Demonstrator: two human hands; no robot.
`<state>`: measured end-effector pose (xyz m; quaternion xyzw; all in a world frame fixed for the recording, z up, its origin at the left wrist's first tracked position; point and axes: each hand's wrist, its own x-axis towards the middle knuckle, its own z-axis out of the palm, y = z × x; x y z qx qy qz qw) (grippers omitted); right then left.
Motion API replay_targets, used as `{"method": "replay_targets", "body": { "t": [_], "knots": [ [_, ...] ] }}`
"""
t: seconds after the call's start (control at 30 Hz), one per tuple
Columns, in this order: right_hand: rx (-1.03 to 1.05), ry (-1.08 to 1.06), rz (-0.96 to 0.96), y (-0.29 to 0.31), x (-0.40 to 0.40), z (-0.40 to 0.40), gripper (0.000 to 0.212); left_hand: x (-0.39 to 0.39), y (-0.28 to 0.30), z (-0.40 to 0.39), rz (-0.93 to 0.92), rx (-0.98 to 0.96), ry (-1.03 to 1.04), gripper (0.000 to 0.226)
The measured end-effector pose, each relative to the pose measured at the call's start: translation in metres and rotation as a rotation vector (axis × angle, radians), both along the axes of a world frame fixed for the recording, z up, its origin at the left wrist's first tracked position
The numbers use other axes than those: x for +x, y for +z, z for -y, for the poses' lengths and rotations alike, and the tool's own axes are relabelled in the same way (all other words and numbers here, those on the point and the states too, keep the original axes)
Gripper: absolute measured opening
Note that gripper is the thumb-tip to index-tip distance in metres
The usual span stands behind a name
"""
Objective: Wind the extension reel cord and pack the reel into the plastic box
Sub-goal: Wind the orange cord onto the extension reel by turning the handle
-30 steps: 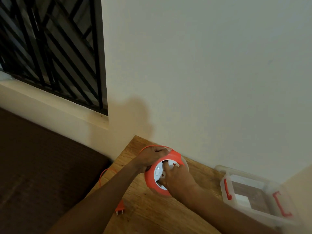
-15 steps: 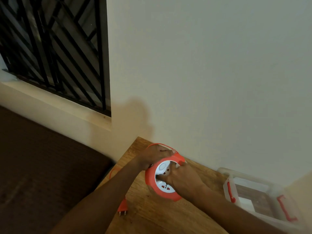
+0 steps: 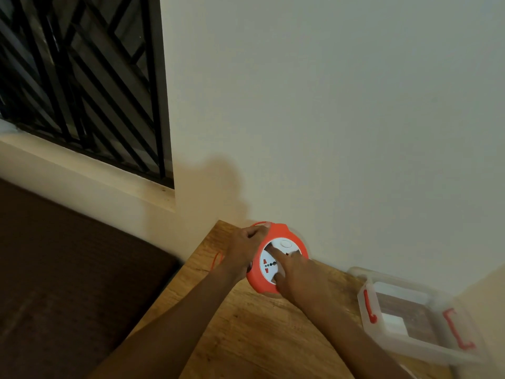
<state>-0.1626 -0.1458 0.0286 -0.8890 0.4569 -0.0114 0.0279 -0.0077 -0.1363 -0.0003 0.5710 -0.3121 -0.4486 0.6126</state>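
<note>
Now the extension reel stands tilted on the wooden table, close to the wall, with its white socket face turned toward the camera. Compared with half a second ago, this white face has rotated: the red socket marks, which were at the lower part, now sit at the left side, and the round button is at the top. The loose orange cord is also shorter; only a small loop shows at the left table edge, and the plug that was lying on the table near the left forearm is no longer in view. I judge that the winding is advancing well and that little cord remains outside.

The left hand grips the orange rim at its upper left side, fingers curled over the edge, and so holds the body steady. The right hand lies on the white face with the index finger stretched and pressing on it, apparently turning the hub; the other fingers are partly hidden.

Well apart at the right, the plastic box waits open, with red latches at both sides. Packing is not yet begun.
</note>
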Motion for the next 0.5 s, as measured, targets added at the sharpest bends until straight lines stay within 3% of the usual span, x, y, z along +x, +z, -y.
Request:
{"method": "replay_targets", "body": {
  "t": [0.1, 0.2, 0.27, 0.37, 0.5],
  "knots": [
    [-0.129, 0.075, -0.139, -0.009, -0.009, 0.001, 0.067, -0.002, 0.0, 0.0, 0.032, 0.011, -0.019, 0.019],
    [-0.136, 0.062, -0.148, -0.013, -0.009, 0.001, 0.069, -0.005, -0.001, -0.005, 0.028, 0.008, -0.019, 0.018],
    [-0.053, -0.058, -0.022, -0.014, -0.007, -0.001, 0.072, -0.011, -0.001, -0.005, 0.013, -0.005, -0.001, 0.022],
    [0.297, -0.325, 0.291, -0.009, -0.003, 0.0, 0.072, -0.023, -0.007, -0.009, -0.035, -0.019, 0.101, 0.026],
    [0.634, -0.464, 0.621, -0.002, -0.002, -0.004, 0.06, -0.022, -0.018, -0.016, -0.073, 0.033, 0.163, 0.021]
  ]
}}
